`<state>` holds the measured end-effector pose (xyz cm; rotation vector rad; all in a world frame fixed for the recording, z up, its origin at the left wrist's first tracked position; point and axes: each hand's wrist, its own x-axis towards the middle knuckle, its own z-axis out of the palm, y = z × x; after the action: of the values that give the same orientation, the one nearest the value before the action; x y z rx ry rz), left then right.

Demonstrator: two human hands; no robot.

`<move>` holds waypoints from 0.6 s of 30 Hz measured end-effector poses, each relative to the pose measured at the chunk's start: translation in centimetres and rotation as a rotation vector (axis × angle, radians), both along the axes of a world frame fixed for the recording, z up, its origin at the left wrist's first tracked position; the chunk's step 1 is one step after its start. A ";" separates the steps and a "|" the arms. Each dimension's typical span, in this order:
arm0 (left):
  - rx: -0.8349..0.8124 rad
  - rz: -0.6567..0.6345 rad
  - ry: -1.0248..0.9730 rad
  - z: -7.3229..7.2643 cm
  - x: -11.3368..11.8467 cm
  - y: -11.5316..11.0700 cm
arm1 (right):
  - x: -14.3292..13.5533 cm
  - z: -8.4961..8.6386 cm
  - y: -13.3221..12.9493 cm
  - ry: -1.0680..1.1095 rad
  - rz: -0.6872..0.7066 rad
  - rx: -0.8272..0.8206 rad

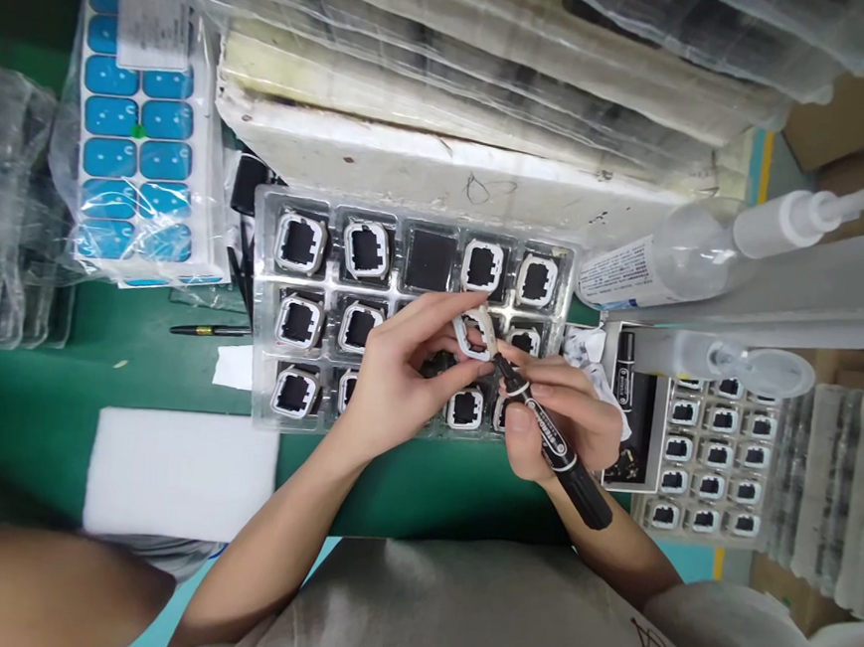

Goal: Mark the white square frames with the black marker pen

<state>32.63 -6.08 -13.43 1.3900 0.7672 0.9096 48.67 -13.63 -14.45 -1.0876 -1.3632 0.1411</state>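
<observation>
Between its thumb and fingers, my left hand (pixel 405 371) grips a small white frame (pixel 474 333) above a clear plastic tray (pixel 325 347). A black marker (pixel 561 448) is held in my right hand (pixel 570 414), its tip against the right edge of the white frame. More white frames with black centres sit in the tray's compartments, such as one at the upper left (pixel 302 243). One compartment in the top row shows only a dark square (pixel 430 261). My hands hide part of the tray's lower rows.
Blue pads in plastic (pixel 111 117) lie at the left, above a white cloth (pixel 181 473) and a pen (pixel 208 330). Stacked trays (pixel 459 66) stand behind. At the right are a bottle (pixel 677 253), an open box (pixel 633 487) and another filled tray (pixel 711 535). Someone's arm (pixel 45 582) shows lower left.
</observation>
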 end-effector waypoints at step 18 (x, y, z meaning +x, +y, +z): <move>0.307 0.012 0.219 0.1 0.0 -0.2 | -0.2 0.7 -0.7 -0.050 -0.034 -0.181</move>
<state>32.60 -6.32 -13.36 1.7783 0.8243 0.9211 48.42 -14.37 -13.74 -1.2726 -1.3955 0.2172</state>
